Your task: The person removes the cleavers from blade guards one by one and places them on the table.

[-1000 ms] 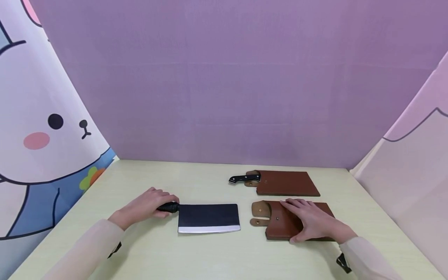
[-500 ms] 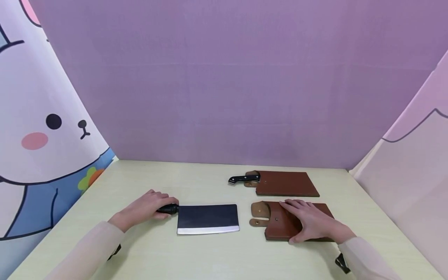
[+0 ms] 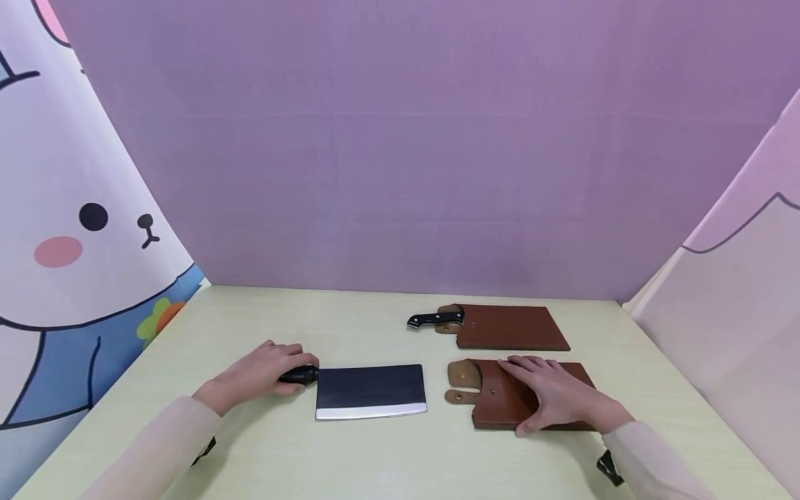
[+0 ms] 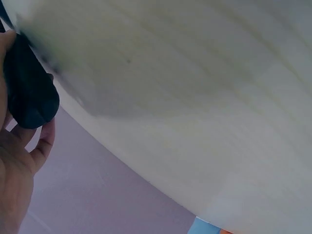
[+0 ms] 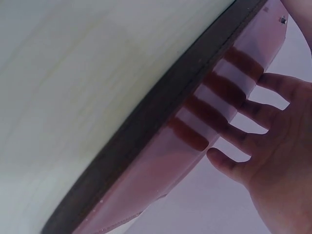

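My left hand [image 3: 262, 371] holds the black handle of a cleaver [image 3: 371, 392] at the left of the table, in the head view. Its broad dark blade with a bright edge points right and lies flat, at or close to the tabletop. In the left wrist view, fingers curl round the handle [image 4: 31, 87]. On the right, my right hand [image 3: 556, 396] rests on a brown leather knife sheath [image 3: 496, 406], fingers spread and thumb near its front edge. The sheath's mouth and unfastened snap straps [image 3: 464, 375] face the cleaver. In the right wrist view, the fingertips touch the sheath's top.
Behind, a second brown sheath [image 3: 512, 326] lies on the table with a black riveted knife handle [image 3: 436, 319] sticking out leftward. A pale table [image 3: 375, 458] spreads in front. A purple cloth wall [image 3: 400, 153] closes the back, with printed cloth panels at both sides.
Almost nothing differs. The whole view drifts very slightly left; both hands, the cleaver and the sheaths keep their places relative to each other.
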### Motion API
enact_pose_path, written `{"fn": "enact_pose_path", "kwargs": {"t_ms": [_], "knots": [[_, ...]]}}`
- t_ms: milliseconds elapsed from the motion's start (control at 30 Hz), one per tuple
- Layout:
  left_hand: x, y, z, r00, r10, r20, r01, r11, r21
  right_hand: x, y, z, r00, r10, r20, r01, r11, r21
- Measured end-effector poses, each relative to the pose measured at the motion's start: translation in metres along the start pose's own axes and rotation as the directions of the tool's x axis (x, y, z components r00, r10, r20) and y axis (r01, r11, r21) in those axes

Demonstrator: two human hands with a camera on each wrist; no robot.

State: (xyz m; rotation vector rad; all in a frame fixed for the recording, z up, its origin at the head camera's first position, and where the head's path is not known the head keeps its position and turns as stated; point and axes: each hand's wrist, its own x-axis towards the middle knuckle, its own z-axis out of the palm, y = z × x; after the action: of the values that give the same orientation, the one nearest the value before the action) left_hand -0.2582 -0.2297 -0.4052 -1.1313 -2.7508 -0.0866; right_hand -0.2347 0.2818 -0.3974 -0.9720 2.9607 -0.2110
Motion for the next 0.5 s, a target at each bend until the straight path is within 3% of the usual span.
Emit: {"fn": "enact_pose_path", "kwargs": {"t_ms": [500], "knots": [[0.006,0.008,-0.013,0.995,-0.046,0.084,0.051,0.997,-0.052,0.0,0.004,0.0,1.0,-0.025,-0.013,0.025,0.999,0.032]]}}
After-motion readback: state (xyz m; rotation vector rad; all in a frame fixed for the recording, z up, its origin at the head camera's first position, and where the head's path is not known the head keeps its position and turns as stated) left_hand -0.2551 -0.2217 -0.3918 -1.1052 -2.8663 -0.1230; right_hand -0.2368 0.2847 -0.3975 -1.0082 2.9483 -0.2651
